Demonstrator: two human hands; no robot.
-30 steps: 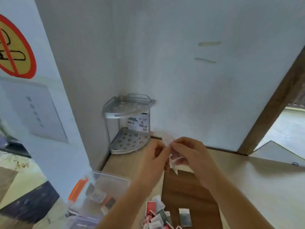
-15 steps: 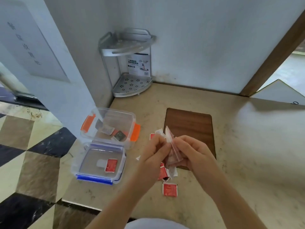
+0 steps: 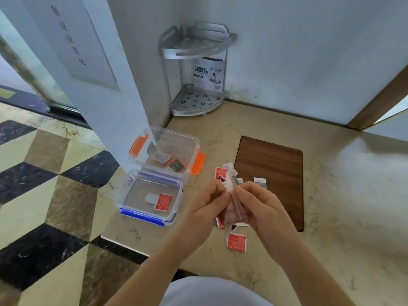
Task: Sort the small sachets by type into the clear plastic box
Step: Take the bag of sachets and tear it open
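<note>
Both hands hold a small clear plastic bag (image 3: 234, 206) above the counter. My left hand (image 3: 207, 202) pinches its top left edge and my right hand (image 3: 260, 206) grips its right side. Under and around the hands lies a heap of small sachets (image 3: 225, 174), red, white and dark; one red sachet (image 3: 236, 241) lies nearest me. The clear plastic box (image 3: 189, 142) with orange clasps stands to the left and holds a few sachets. Its lid (image 3: 130, 193) with blue clasps lies in front of it, a red sachet (image 3: 163, 202) on it.
A brown wooden board (image 3: 271, 168) lies on the beige counter (image 3: 353, 195) right of the heap. A metal corner rack (image 3: 196, 102) stands in the back corner. The counter's left edge (image 3: 114, 237) drops to a tiled floor.
The view has tipped down from the wall to the counter, bringing the box, lid and sachets into sight. Both hands have kept hold of the clear bag.
</note>
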